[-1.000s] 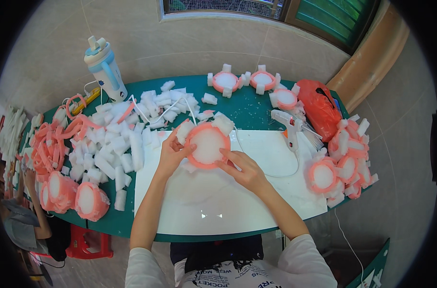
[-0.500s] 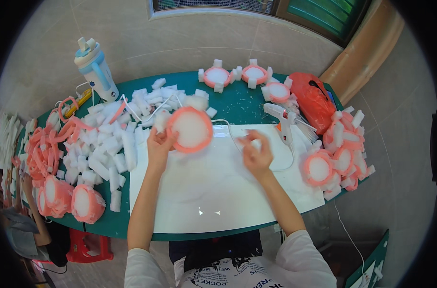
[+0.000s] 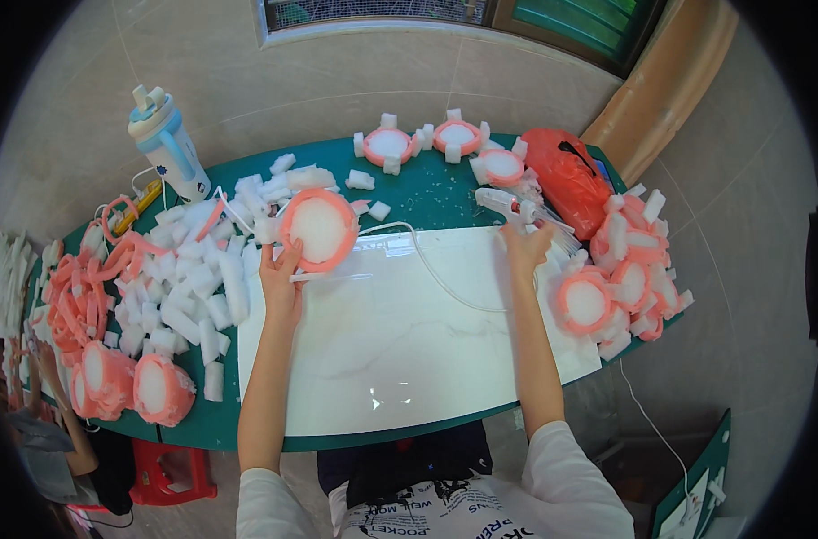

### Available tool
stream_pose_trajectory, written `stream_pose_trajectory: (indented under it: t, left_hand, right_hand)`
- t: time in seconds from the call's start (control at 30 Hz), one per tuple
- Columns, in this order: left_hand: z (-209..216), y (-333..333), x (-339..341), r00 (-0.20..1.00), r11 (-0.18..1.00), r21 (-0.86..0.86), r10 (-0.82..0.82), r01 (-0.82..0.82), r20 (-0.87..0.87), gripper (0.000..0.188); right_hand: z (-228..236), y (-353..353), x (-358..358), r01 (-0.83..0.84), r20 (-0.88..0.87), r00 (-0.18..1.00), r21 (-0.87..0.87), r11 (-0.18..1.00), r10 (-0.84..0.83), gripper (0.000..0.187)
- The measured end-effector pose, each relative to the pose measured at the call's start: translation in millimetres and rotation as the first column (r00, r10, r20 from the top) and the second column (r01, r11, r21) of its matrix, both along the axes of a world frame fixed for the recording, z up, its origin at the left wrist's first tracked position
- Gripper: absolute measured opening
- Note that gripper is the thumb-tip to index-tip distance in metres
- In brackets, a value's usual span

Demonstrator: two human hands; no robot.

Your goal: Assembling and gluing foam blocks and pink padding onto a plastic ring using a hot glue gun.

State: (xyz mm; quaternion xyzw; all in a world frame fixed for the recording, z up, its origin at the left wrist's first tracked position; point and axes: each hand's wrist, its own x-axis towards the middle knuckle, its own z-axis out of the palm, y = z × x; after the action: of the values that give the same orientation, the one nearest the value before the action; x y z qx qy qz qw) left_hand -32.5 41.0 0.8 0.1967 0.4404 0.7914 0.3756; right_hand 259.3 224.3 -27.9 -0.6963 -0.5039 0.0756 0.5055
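In my left hand [image 3: 281,269] is a round foam piece, a white disc with a pink rim [image 3: 321,229], pinched at its lower left edge. A small white foam block [image 3: 266,231] sits against the rim beside my fingertips; whether it is attached I cannot tell. A thin whitish strip [image 3: 312,278] shows by my thumb, its kind unclear. My right hand [image 3: 526,247] is closed round the handle of a white hot glue gun [image 3: 506,205] at the back right of the white board [image 3: 409,359]. The gun's nozzle points left.
White foam blocks [image 3: 189,287] and pink foam strips [image 3: 77,296] are heaped at left. Finished-looking discs with blocks [image 3: 388,145] stand at the back; more [image 3: 585,304] are piled right, near a red bag [image 3: 566,180]. A bottle [image 3: 169,148] stands back left. A white cord [image 3: 436,269] crosses the board.
My right hand has moved back and right and taken hold of the glue gun, which is turned and lifted. My left hand has shifted slightly left with the disc. The view has shifted slightly.
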Motion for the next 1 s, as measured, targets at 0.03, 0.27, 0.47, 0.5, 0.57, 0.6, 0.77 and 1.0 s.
stream_pose_trajectory:
  t: [0.03, 0.27, 0.47, 0.5, 0.57, 0.6, 0.77, 1.0]
  left_hand:
    - [1.4, 0.2, 2.1, 1.0, 1.0, 0.001, 0.005, -0.005, 0.008, 0.059]
    - [-7.5, 0.5, -0.7, 1.0, 1.0, 0.0, -0.002, 0.002, -0.003, 0.058]
    - [-9.5, 3.7, 2.2, 0.999, 0.998, -0.015, -0.053, 0.053, 0.005, 0.059]
    - [-10.7, 4.2, 1.0, 0.999, 0.999, -0.022, -0.05, 0.05, -0.001, 0.059]
    - [-9.5, 3.6, 1.6, 0.999, 0.998, -0.027, -0.049, 0.049, -0.011, 0.059]
    - [-5.3, 3.9, 4.5, 0.999, 0.999, -0.021, -0.042, 0.042, 0.009, 0.059]
    - [-15.0, 5.6, -3.3, 0.997, 0.999, 0.016, -0.05, 0.049, 0.061, 0.057]
    - [-8.8, 3.9, 1.2, 0.992, 0.997, 0.032, -0.067, 0.064, 0.103, 0.055]
  right_hand:
    - [-0.4, 1.1, 4.3, -0.139, 0.097, 0.985, -0.037, 0.99, 0.142, 0.052]
    - [4.7, 0.7, 9.6, -0.32, 0.042, 0.941, -0.216, 0.922, 0.336, 0.039]
    - [-13.8, 11.4, 17.6, -0.488, -0.065, 0.872, -0.175, 0.855, 0.485, 0.035]
    - [-15.5, 9.1, 14.5, -0.485, 0.015, 0.874, -0.051, 0.873, 0.486, 0.033]
    - [-1.2, -2.2, 7.5, -0.446, 0.154, 0.88, -0.055, 0.893, 0.449, 0.026]
    - [4.4, -4.8, 6.7, -0.463, 0.137, 0.877, -0.012, 0.886, 0.46, 0.023]
    - [32.3, -23.0, -5.8, -0.578, 0.065, 0.816, 0.07, 0.813, 0.574, 0.018]
    - [34.6, -55.2, -43.9, -0.746, -0.012, 0.594, 0.368, 0.555, 0.805, 0.023]
